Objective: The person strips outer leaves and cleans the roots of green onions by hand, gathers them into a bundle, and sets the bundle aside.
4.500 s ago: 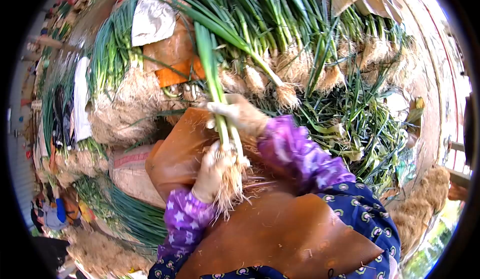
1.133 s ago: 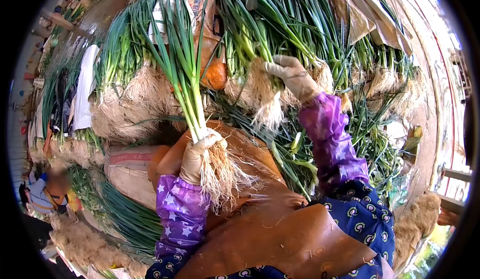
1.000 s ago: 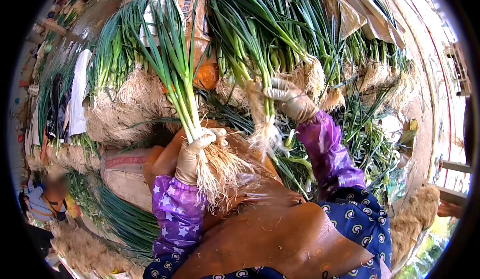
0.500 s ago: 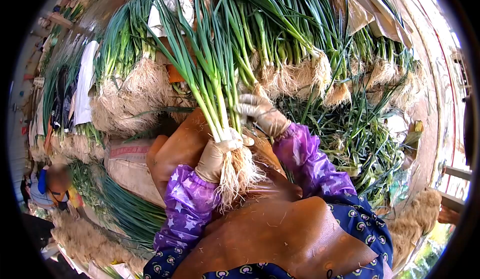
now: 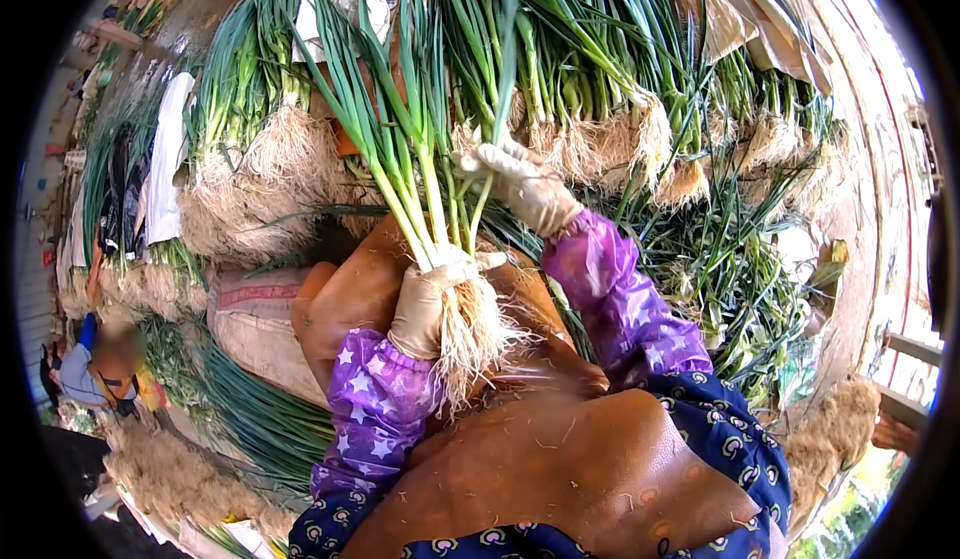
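My left hand [image 5: 428, 307], in a pale glove, is closed around the lower stems of a bunch of green onions [image 5: 430, 194]. Their pale roots [image 5: 472, 334] hang below the fist over the brown apron [image 5: 540, 459], and the leaves point up and away. Just above and to the right, my gloved right hand [image 5: 522, 187] has its fingers closed on a thin green stalk at the bunch's right side. The lower end of that stalk runs down to my left hand.
Rows of green onions [image 5: 600, 69] lie beyond my hands, with more at the left [image 5: 245, 89]. Loose leaves [image 5: 735, 289] are heaped at the right. A pale sack [image 5: 262, 334] lies left of the apron. Another person [image 5: 95, 374] is at the far left.
My right hand has come from the row beyond to the held bunch, then moved slightly up along a stalk. The bunch in my left hand has become thicker and shifted right.
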Demonstrator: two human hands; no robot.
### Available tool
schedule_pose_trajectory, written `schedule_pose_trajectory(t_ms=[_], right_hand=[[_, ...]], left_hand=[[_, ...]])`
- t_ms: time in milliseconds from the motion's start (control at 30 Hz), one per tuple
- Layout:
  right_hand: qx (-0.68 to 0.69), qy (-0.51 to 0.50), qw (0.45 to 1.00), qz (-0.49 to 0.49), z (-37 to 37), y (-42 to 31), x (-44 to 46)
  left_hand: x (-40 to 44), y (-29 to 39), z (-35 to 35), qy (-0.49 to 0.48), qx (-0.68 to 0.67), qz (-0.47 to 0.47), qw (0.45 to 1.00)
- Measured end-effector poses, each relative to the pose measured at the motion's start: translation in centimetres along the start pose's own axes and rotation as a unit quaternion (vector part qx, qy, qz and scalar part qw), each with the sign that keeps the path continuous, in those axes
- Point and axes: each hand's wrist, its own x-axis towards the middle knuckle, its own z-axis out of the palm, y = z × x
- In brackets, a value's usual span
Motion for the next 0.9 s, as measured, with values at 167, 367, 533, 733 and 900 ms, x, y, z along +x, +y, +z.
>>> schedule_pose_trajectory(t_ms=[167,367,533,733,900], right_hand=[[0.205,-0.118,0.971,0.040,0.2,0.1,-4.2],[0.230,-0.031,0.968,0.100,3.1,-0.9,-8.7],[-0.061,0.068,0.988,0.127,2.5,-0.7,-5.2],[0.013,0.058,0.997,0.046,5.6,-0.1,-6.7],[0.236,0.059,0.966,0.091,4.5,-1.1,-10.2]], left_hand=[[0.3,0.2,-0.3,0.046,-0.046,0.017,0.998],[0.7,0.6,-0.6,0.089,-0.113,0.039,0.989],[-0.1,0.7,0.9,0.005,-0.034,0.026,0.999],[1.5,-0.3,-1.5,0.118,-0.065,0.081,0.988],[1.9,-0.1,-2.0,0.092,-0.124,0.041,0.987]])
